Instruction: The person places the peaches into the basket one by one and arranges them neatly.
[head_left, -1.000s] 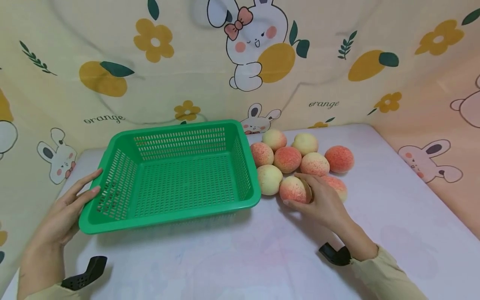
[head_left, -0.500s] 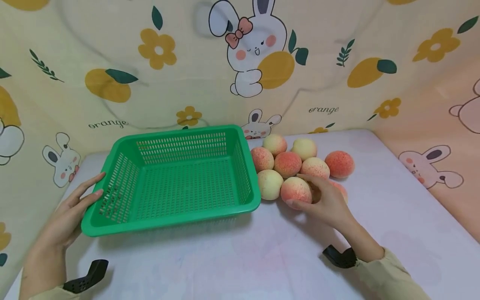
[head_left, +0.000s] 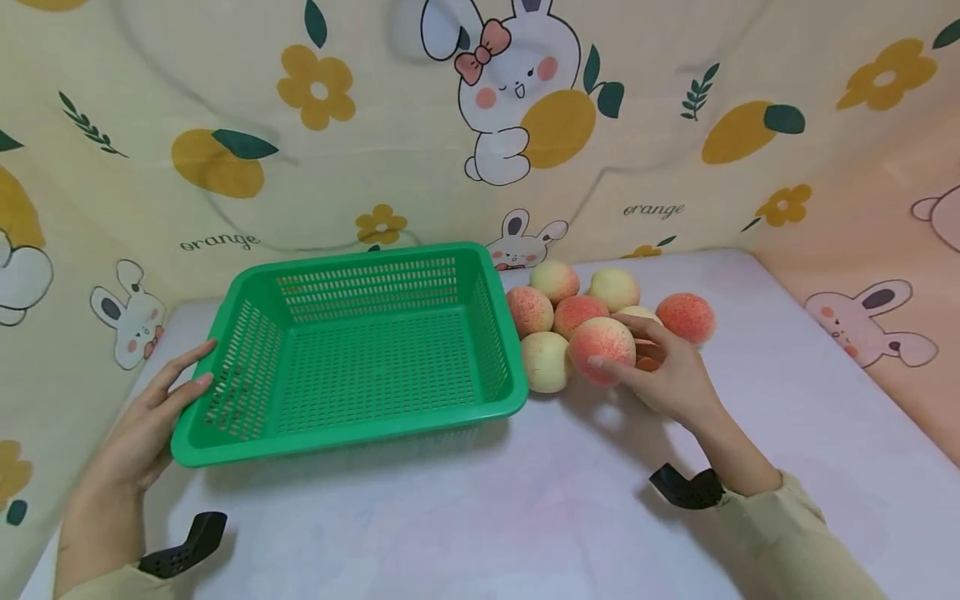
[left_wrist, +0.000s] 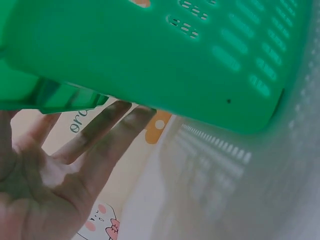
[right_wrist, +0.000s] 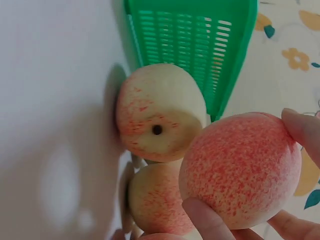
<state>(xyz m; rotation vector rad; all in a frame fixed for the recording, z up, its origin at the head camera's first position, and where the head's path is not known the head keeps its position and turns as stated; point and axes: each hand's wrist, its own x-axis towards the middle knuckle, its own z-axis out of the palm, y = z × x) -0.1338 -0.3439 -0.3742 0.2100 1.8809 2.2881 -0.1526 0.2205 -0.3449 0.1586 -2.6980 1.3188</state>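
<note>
Bare hands, beige long sleeves, black curved camera mounts at both wrists

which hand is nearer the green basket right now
Left. The left hand rests with straight fingers against the green basket at its left rim. The right hand is off to the basket's right, gripping a peach lifted above the pile.

Glossy perforated plastic basket, matt speckled peach, smooth tabletop
</note>
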